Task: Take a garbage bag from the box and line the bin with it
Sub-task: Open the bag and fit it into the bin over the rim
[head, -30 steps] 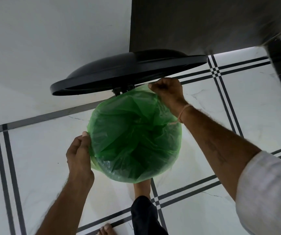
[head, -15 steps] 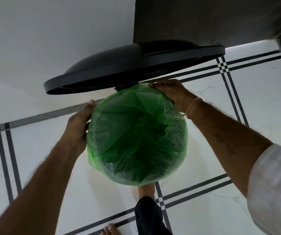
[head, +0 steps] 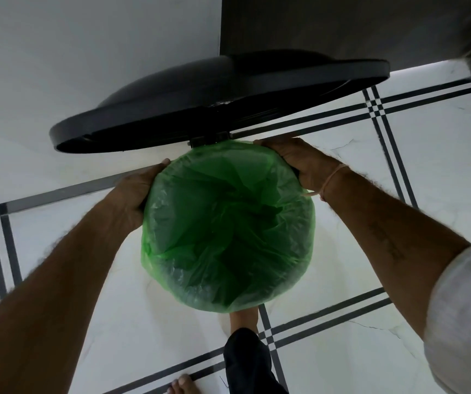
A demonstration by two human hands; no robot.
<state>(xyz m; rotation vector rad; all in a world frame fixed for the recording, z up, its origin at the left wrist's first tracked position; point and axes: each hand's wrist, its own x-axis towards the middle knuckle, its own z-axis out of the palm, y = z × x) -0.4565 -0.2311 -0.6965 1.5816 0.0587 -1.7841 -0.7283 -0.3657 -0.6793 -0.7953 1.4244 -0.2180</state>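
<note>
A green garbage bag (head: pixel 228 223) fills the round bin seen from above, its edge folded over the whole rim. The bin's black lid (head: pixel 214 103) stands raised behind it on its hinge. My left hand (head: pixel 135 191) grips the bag-covered rim at the far left. My right hand (head: pixel 299 163) grips the rim at the far right, where a bit of the black bin (head: pixel 295 173) shows beside the fingers. The bag's box is not in view.
White tiled floor (head: pixel 370 223) with dark double lines surrounds the bin. A white wall lies behind on the left, a dark panel (head: pixel 342 24) behind on the right. My bare foot (head: pixel 243 318) is at the bin's near side, another foot (head: pixel 183 385) lower down.
My left hand has slid from the bin's near-left side up to the far-left rim. The right hand has shifted from the far rim round to its right side, and the bag's edge sits lower.
</note>
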